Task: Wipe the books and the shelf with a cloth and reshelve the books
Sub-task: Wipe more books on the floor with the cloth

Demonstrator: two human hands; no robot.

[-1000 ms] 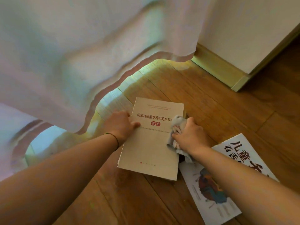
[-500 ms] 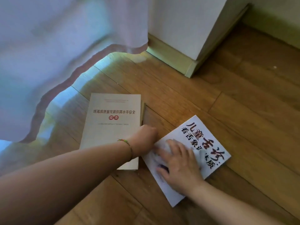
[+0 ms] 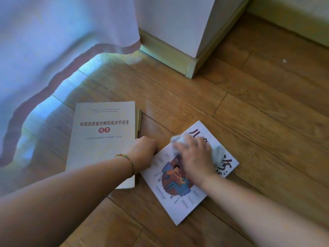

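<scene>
Cloth's now up at the top of the white book (image 3: 175, 198) vs mid-cover 0.5 s ago

Wood floor (image 3: 249, 122), beige book (image 3: 99, 139) lying left, white one just beside it. Right hand (image 3: 195, 157) flat, palm down, pressing the cloth (image 3: 218, 153) onto the cover. Left hand (image 3: 142, 154) curled on the white book's left edge; can't tell if it's gripping.

A wooden floor (image 3: 240, 122) of long planks fills most of the view. A pale curtain (image 3: 53, 41) hangs at the upper left, its wavy hem just above the boards. Bluish light falls on the planks below the hem. At the top, a white wall corner (image 3: 178, 20) juts out, edged with a light baseboard (image 3: 165, 59).
</scene>
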